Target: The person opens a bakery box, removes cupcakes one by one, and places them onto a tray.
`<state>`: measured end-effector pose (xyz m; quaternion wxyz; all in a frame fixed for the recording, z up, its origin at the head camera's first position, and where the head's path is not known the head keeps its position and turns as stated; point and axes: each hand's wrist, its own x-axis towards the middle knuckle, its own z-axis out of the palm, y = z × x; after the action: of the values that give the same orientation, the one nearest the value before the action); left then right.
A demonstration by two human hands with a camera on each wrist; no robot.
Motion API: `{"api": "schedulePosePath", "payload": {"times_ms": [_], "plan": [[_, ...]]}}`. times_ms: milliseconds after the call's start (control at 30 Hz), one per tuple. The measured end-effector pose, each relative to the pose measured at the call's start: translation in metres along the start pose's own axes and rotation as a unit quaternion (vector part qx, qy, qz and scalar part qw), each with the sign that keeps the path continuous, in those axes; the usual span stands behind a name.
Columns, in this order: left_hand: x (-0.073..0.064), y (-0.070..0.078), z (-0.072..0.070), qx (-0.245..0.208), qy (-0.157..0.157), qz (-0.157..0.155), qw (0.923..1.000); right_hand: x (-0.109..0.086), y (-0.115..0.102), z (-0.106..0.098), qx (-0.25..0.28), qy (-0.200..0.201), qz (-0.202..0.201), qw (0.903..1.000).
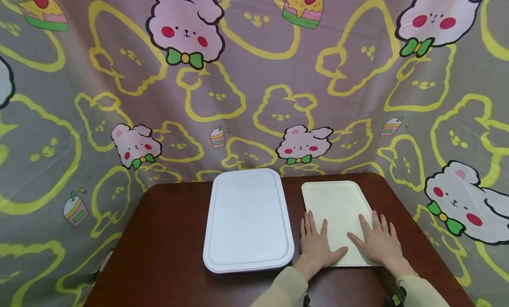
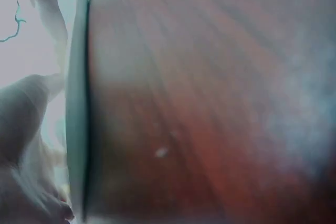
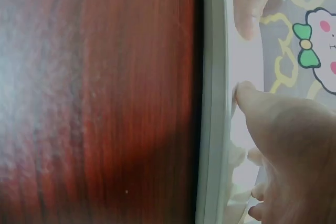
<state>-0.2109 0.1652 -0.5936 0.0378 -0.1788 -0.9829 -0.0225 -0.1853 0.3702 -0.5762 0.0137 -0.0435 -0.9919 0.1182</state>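
Observation:
A cream rectangular tray [image 1: 334, 201] lies flat at the right of the dark red-brown table. My left hand [image 1: 315, 244] rests at its near left side, fingers straight and spread, thumb across the tray. Over the near right side lies my right hand [image 1: 379, 243], its fingers stretched forward and its thumb reaching inward. In the left wrist view the tray's edge [image 2: 77, 114] runs upright beside the hand. The right wrist view shows the right thumb [image 3: 252, 98] at the tray's rim [image 3: 212, 103].
Left of the cream tray sits a larger white lidded box or tray [image 1: 248, 218] with rounded corners. The wooden table [image 1: 167, 236] carries both. A grey-pink curtain [image 1: 254, 77] printed with rabbits hangs behind and along both sides.

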Motion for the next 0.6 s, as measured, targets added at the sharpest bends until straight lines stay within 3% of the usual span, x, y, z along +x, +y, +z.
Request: {"api": "schedulePosePath", "payload": {"times_ms": [200, 433, 600], "plan": [[-0.016, 0.002, -0.036, -0.013, -0.027, 0.032, 0.999, -0.002, -0.004, 0.0, 0.009, 0.01, -0.017, 0.9998], [-0.035, -0.009, -0.075, -0.006, -0.002, 0.067, 0.9978, -0.001, -0.019, -0.009, -0.001, 0.065, -0.05, 0.9966], [-0.043, -0.027, -0.098, -0.023, 0.014, 0.077, 0.9967, 0.004, -0.035, -0.015, 0.016, 0.082, -0.068, 0.9941]]}}
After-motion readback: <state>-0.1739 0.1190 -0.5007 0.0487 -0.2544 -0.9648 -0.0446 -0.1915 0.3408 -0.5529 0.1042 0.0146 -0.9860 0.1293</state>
